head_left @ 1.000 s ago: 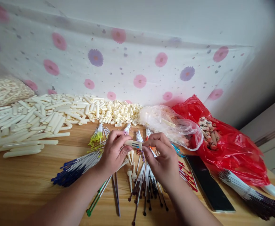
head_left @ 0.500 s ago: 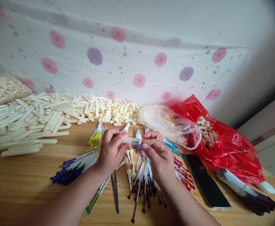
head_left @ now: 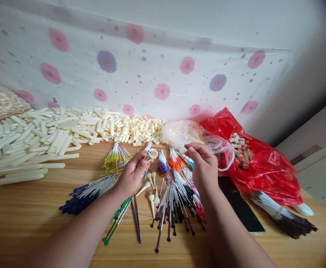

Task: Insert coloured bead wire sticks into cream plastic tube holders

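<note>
Held in my left hand is a short cream multicolour pen barrel, its round open end turned up toward me, with coloured bits showing in it. My right hand is apart from it, thumb and forefinger pinched near the clear plastic bag; whatever is between them is hidden or too small to name. Below the hands lie several cream pointed plastic pieces and tweezers. Thin white refills with coloured tips fan out around them: blue, green, purple, orange and black.
Long cream tubes and short cream barrel pieces are heaped along the back. At right are a red plastic bag with finished-looking barrels, a black flat object and a dark-tipped refill bundle. A flowered sheet covers the wall.
My right hand has let go of the pen barrel and moved right. My left hand keeps the barrel, now tilted with its open end facing up. The view has shifted slightly.
</note>
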Available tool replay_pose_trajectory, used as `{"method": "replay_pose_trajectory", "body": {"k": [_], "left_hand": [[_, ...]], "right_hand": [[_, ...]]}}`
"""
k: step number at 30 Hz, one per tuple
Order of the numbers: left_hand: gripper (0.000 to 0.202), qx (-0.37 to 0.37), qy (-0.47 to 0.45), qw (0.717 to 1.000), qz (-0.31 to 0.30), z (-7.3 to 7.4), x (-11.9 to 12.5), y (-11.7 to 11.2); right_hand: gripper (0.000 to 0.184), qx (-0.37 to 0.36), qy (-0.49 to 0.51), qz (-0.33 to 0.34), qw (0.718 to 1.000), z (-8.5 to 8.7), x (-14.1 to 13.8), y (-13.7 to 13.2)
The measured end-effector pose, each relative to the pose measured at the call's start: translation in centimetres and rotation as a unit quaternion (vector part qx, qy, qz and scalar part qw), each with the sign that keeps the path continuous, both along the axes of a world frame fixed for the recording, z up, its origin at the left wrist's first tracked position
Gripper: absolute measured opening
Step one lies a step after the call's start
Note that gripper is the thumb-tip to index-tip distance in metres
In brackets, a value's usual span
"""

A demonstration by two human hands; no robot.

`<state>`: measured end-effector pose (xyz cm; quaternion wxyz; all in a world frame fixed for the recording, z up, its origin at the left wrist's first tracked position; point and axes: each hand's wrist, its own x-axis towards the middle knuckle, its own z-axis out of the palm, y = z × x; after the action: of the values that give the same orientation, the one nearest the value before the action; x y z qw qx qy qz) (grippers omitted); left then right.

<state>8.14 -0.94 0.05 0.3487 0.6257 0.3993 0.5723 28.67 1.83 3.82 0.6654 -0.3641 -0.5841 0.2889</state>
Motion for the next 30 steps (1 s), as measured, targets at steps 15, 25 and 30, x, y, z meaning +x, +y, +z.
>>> {"method": "replay_pose_trajectory", "body": {"k": [15, 25, 30], "left_hand": [[0.020, 0.002, -0.167, 0.985, 0.042, 1.9, -1.7, 0.8], [0.026, -0.035, -0.245, 0.967, 0.058, 2.7, -1.4, 0.9], [0.025, -0.150, -0.235, 0.960, -0.036, 1.4, -0.6, 1.1]], "right_hand": [[0.011, 0.070, -0.486, 0.198, 0.848, -3.1, -4.2, -1.7], [0.014, 0.190, -0.630, 0.144, 0.739, -4.1, -8.9, -2.9], [0.018, 0.243, -0.658, 0.120, 0.703, -5.2, -8.9, -2.4]]}}
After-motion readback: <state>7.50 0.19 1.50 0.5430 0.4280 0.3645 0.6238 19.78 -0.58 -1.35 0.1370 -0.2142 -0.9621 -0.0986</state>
